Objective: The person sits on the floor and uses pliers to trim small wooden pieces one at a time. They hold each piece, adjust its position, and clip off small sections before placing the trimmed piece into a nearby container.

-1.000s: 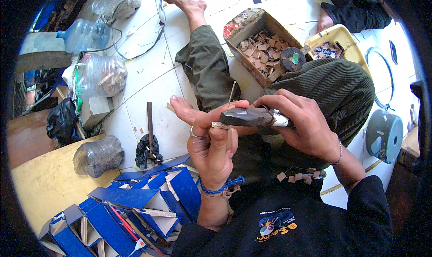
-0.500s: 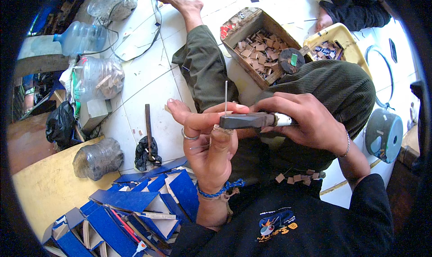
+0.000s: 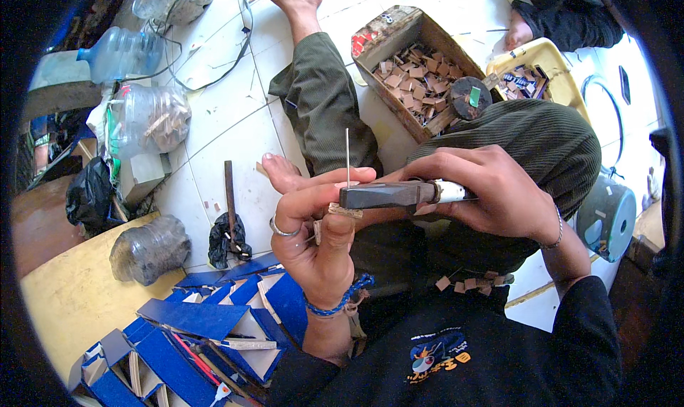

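Small wooden piece (image 3: pixel 345 212), head view: it lies across the thumb tip of the left hand (image 3: pixel 313 232), just below the blunt end of a dark metal tool (image 3: pixel 385 195) with a white handle. The left hand's grip is a pinch, thumb beneath and fingers curled around the piece; the right hand (image 3: pixel 491 193) is closed about the handle. A thin pale rod (image 3: pixel 348 150) stands nearly upright at the tool's tip; whether the tool grips it cannot be told. Beyond the knee, a wooden box (image 3: pixel 431 40) holds many small brown tiles (image 3: pixel 420 79), with a yellow tub (image 3: pixel 559 68) beside it. Blue-covered pieces (image 3: pixel 189 318) lie at lower left. The step in hand appears to be lining up rod, tool and piece. The next move would call for a steady pinch, with the fingertips clear of the tool's end.
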The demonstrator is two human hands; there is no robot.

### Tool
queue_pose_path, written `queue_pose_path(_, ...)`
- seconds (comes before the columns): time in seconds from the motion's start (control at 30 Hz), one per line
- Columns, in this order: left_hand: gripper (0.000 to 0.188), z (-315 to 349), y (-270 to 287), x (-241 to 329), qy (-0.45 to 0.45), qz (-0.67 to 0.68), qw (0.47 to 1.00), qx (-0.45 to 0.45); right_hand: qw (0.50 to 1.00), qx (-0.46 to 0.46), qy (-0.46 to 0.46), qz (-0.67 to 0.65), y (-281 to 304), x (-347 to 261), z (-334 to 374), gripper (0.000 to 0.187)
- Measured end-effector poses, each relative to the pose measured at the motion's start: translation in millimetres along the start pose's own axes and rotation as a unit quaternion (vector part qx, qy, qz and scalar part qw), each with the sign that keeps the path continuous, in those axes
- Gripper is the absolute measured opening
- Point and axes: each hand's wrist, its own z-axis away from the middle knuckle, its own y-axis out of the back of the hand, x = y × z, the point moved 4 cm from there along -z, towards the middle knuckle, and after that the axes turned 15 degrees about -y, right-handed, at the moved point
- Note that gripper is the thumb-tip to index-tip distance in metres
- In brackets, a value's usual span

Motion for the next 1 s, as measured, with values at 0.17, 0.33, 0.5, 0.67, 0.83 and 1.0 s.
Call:
queue_pose_path(0.17, 0.034, -1, 7, 3, -0.070, -0.091, 0.993, -0.005, 1.000, -0.002, -0.012, 0.012, 2, -2, 0, 0.045)
queue_pose_path(0.33, 0.039, -1, 17, 5, -0.105, -0.143, 0.984, 0.004, 1.000, -0.001, 0.000, 0.015, 3, -4, -2, 0.044)
queue_pose_path(0.5, 0.043, 0, 12, 10, -0.114, -0.160, 0.980, 0.012, 0.999, -0.017, -0.035, 0.023, 2, -5, 0, 0.044)
queue_pose_path(0.67, 0.046, 4, 5, 12, -0.105, -0.181, 0.977, 0.031, 0.999, 0.003, -0.012, 0.030, 0, -6, -2, 0.045)
queue_pose_path(0.83, 0.043, 6, 3, 3, -0.145, -0.157, 0.977, 0.021, 0.999, 0.006, -0.013, 0.038, -1, -6, -1, 0.046)
queue_pose_path(1.0, 0.044, 4, 8, 1, -0.136, -0.253, 0.958, -0.016, 0.999, 0.016, -0.020, 0.041, -2, -7, -3, 0.045)
